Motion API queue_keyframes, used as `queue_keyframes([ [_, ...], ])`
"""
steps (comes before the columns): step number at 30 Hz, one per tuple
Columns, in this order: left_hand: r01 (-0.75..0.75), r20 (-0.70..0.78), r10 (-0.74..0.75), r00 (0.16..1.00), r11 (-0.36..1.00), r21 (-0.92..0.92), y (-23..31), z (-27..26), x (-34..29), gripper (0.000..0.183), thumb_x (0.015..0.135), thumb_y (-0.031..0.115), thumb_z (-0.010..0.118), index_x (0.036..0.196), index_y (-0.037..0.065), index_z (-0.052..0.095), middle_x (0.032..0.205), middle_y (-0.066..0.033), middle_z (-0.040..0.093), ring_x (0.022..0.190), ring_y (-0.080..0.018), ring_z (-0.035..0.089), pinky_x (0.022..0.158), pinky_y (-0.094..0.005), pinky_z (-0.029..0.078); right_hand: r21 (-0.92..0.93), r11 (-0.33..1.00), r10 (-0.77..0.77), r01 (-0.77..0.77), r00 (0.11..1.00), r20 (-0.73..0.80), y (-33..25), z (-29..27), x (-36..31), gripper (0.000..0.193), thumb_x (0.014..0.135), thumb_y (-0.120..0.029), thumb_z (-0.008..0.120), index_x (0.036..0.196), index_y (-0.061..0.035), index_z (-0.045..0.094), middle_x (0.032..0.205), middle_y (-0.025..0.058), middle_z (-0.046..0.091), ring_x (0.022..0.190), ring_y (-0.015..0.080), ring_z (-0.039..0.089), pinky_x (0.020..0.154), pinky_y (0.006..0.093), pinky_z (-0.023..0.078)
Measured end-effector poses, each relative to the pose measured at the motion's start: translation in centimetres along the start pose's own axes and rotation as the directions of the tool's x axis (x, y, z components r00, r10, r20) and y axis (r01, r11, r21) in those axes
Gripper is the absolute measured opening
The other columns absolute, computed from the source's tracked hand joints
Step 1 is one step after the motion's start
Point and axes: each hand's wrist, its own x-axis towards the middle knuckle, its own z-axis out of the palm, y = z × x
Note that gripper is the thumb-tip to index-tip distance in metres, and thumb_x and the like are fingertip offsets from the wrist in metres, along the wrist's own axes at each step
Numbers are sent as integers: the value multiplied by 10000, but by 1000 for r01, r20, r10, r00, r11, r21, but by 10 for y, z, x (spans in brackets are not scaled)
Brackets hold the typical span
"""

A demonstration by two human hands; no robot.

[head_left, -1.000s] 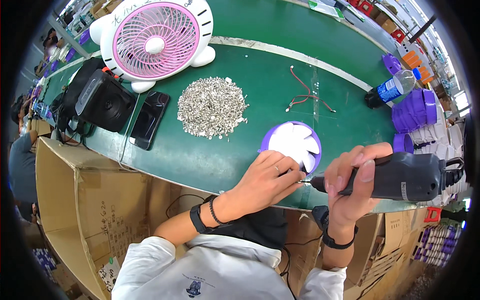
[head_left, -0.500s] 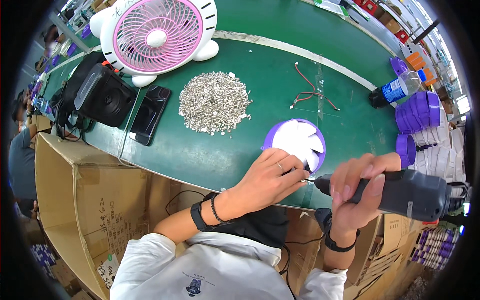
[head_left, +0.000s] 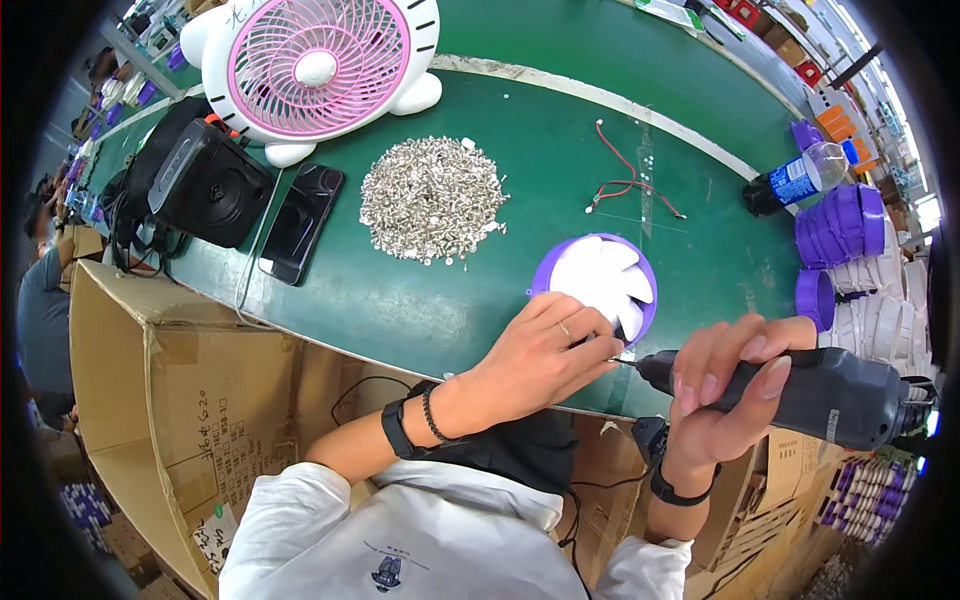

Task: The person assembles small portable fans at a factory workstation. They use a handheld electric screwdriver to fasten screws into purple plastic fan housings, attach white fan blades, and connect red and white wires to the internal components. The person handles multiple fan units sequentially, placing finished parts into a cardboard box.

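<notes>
A small fan [head_left: 592, 270] with white blades in a purple round housing rests near the table's front edge. My left hand [head_left: 555, 350] is closed over the near side of this fan, its fingertips beside the tip of a screwdriver bit. Whether a screw sits between those fingertips cannot be made out. In my right hand [head_left: 735, 380] is a black electric screwdriver [head_left: 840, 395], held nearly level. Its thin bit points left at the near rim of the housing.
Loose silver screws [head_left: 433, 198] form a heap left of the fan. Behind are red wires [head_left: 632, 183]; a phone [head_left: 302, 225], black speaker [head_left: 212, 185] and pink-white fan [head_left: 318, 70] stand left. A bottle [head_left: 795, 180] and stacked purple rings [head_left: 840, 228] are right. An open carton [head_left: 190, 400] adjoins the table.
The view has shifted slightly. Both hands keep their hold, and the screwdriver bit stays at the near rim of the small fan.
</notes>
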Motion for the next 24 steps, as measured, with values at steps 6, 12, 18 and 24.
queue_keyframes([
  [6,-17,0,17,1000,1000,-1,0,2,1,228,790,152,771,988,97,671,990,-9,567,940,-215,538,838,-379,430,17,999,-41,41,999,32,1,-1,1,273,1066,-346,452,981,-94,393,640,7,420,415,81,347,394,223,325],
  [12,-22,-14,22,1000,1000,-11,-1,1,0,253,775,150,785,1002,103,683,987,2,580,932,-206,552,832,-372,431,-5,997,80,-80,997,-19,-6,-1,-2,403,990,-426,609,1001,-88,391,622,24,444,445,112,423,412,260,382],
  [18,-11,-11,11,1000,1000,4,-2,2,0,283,760,132,806,1020,116,697,989,10,610,908,-197,581,825,-363,429,-18,998,59,-60,998,-36,-2,2,5,377,1002,-388,589,998,-66,394,617,31,443,440,103,416,408,253,381],
  [24,-14,-11,14,1000,1000,-4,-3,2,-1,287,756,129,809,1019,113,696,986,12,616,898,-199,583,818,-360,431,10,998,59,-58,998,-30,0,3,7,382,993,-376,614,981,-58,404,624,45,463,451,106,434,402,249,381],
])
